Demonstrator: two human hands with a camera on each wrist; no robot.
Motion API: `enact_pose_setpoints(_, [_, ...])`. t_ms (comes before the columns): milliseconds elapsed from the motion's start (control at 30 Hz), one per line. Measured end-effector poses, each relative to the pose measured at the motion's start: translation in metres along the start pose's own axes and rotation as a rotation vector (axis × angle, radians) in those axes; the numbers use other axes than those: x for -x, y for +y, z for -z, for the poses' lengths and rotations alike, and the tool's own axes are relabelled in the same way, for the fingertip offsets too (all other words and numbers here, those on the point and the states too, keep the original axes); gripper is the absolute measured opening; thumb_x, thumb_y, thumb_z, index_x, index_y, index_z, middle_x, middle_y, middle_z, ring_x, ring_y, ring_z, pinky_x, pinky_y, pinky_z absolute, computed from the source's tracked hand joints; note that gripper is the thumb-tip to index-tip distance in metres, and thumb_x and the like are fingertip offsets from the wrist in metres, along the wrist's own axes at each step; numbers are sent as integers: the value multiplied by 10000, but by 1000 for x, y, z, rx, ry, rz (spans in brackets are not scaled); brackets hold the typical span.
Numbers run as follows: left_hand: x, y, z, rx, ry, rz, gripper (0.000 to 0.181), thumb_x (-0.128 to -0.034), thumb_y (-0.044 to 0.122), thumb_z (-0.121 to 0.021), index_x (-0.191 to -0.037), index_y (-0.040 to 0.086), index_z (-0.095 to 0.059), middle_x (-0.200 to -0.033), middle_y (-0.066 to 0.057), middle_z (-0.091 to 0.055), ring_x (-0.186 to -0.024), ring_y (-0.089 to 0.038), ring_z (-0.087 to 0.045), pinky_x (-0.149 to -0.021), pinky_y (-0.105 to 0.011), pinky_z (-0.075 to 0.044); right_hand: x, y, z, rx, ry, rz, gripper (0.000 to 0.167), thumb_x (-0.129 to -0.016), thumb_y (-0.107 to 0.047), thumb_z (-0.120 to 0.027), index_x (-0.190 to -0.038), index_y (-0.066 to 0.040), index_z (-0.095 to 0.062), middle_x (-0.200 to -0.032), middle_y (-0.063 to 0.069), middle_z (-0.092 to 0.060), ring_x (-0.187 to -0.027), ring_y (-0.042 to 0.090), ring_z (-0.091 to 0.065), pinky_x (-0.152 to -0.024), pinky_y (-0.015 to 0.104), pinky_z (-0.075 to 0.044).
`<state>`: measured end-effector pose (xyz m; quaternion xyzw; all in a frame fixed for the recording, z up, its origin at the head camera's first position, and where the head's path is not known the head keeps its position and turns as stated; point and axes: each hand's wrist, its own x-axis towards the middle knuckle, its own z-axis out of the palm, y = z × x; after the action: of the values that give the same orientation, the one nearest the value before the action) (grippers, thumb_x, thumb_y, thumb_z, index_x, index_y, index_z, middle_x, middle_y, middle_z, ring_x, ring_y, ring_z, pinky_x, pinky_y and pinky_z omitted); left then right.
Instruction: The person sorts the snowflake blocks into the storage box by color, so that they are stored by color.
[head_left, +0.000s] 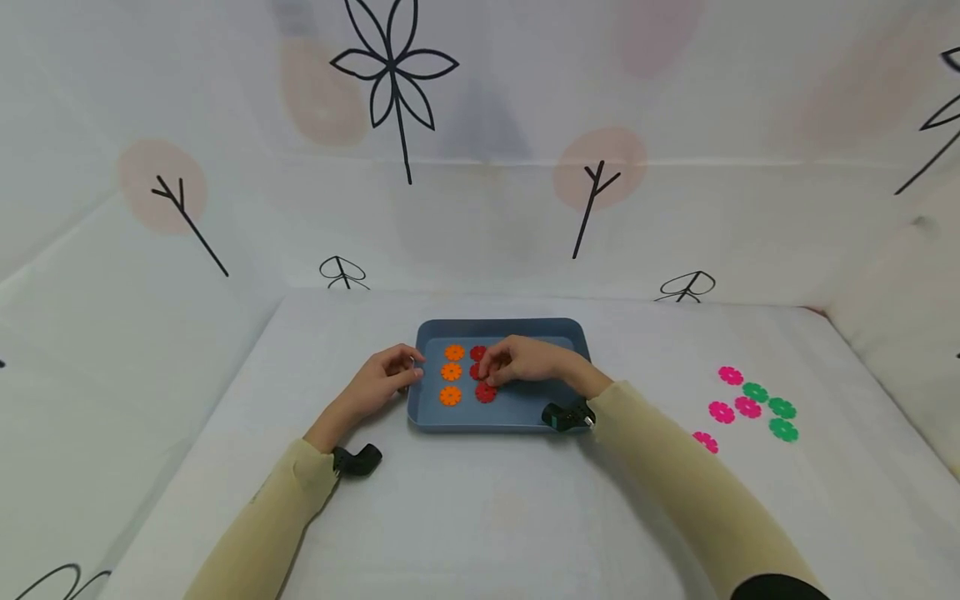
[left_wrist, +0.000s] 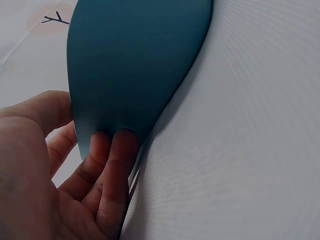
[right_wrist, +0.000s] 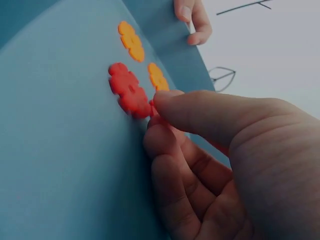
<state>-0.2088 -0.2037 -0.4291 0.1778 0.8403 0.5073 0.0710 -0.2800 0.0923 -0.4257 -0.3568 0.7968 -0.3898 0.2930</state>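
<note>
A blue tray (head_left: 517,415) lies on the white-covered table. My left hand (head_left: 382,379) holds its left edge; in the left wrist view, fingertips (left_wrist: 125,142) press the outer wall. Inside the tray, three orange flower-shaped pieces (head_left: 451,372) form a column at left. Beside them stands a column of red flower-shaped pieces (head_left: 486,392). My right hand (head_left: 525,360) is over the red column and pinches a red flower-shaped piece (right_wrist: 152,107) between thumb and finger, mostly hidden by them. Just beyond it, another red flower-shaped piece (right_wrist: 129,91) lies flat on the tray floor.
Right of the tray, several pink flower-shaped pieces (head_left: 747,407) and three green ones (head_left: 782,407) lie scattered on the table. The right sleeve (head_left: 690,475) partly covers one pink piece. A patterned white cloth (head_left: 480,225) rises behind the table.
</note>
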Motion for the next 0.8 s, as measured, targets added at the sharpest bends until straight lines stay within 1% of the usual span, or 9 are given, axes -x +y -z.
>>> enact_pose_setpoints(267, [0, 2, 0, -4, -1, -16, 264, -987, 121, -633, -1197, -37, -607, -847, -97, -561, -727, -373, -541, -587, -258, -421, 1, 1, -1, -15, -12, -16, 174, -854, -14, -744, -1017, -71, -761, -756, 29, -626, -670, 159, -524, -664, 288, -434])
enact_pose_setpoints(400, [1, 3, 0, -5, -3, -27, 261, -989, 113, -629, -1194, -46, -606, -848, -106, -561, -728, -398, -535, -587, -259, -421, 0, 0, -2, 23, -5, -41, 166, -850, -23, -759, -1001, -92, -775, -731, 14, -621, -648, 141, -513, -645, 272, -415])
enact_pose_setpoints(600, [1, 3, 1, 1, -5, -22, 257, -990, 102, -624, -1194, -53, -603, -843, -109, -559, -742, -435, -527, -592, -254, -419, -2, -1, -4, 84, -1, -39, 167, -857, -61, -773, -1019, -100, -787, -699, -4, -605, -613, 117, -480, -615, 256, -383])
enact_pose_setpoints(800, [1, 2, 1, 0, -3, -18, 258, -989, 106, -627, -1195, -48, -604, -845, -101, -556, -745, -440, -528, -594, -255, -420, -3, -1, -5, 96, -2, -49, 176, -865, -76, -772, -1038, -103, -789, -690, -12, -598, -609, 107, -474, -611, 248, -376])
